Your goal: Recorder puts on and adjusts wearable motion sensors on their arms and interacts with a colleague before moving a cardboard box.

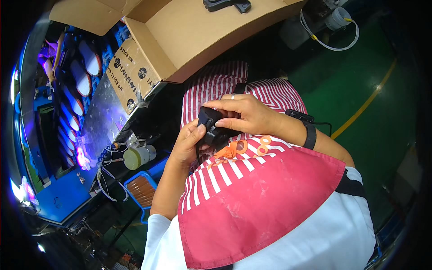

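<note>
Both my hands hold one small black plastic part (211, 127) over my lap, above a red and white striped apron (243, 189). My left hand (189, 140) grips it from below, thumb pressed on its side. My right hand (243, 114) covers it from above, fingers curled over its top, a ring on one finger and a black wristband (309, 132) on the wrist. A thin black cord hangs down from the part between my hands.
An open cardboard box (189, 31) stands ahead with a black part (227, 4) inside. To the left are a blue workbench (67, 198) with a metal plate, wires, a grey cylinder (137, 156) and lit oval fixtures. Green floor with a yellow line lies to the right.
</note>
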`<state>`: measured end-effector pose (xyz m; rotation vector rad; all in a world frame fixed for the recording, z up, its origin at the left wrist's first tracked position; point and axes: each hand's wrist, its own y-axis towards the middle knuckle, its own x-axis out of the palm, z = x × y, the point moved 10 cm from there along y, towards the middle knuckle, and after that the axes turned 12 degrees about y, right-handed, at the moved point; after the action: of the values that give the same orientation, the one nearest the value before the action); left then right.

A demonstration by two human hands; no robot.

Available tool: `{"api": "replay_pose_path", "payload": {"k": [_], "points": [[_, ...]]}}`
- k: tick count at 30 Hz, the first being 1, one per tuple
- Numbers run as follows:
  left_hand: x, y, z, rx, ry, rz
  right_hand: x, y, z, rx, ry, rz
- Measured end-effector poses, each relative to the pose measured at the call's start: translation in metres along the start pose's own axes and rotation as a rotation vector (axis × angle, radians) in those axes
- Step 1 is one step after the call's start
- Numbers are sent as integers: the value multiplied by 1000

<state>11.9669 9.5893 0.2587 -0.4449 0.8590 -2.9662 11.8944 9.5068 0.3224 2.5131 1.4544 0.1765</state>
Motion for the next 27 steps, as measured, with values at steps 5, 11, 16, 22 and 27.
{"api": "replay_pose_path", "payload": {"k": [5, 11, 16, 22, 27], "points": [[4, 2, 2, -10, 50, -46, 0, 1, -5, -66, -80, -23], [9, 3, 6, -108, 16, -95, 1, 0, -10, -184, -127, -41], [8, 6, 4, -172, 24, -79, 1, 0, -13, -225, -272, -78], [8, 11, 2, -224, 80, -27, 1, 1, -14, -176, -446, -86], [5, 12, -5, -255, 91, -12, 1, 1, -5, -80, -348, -104]]}}
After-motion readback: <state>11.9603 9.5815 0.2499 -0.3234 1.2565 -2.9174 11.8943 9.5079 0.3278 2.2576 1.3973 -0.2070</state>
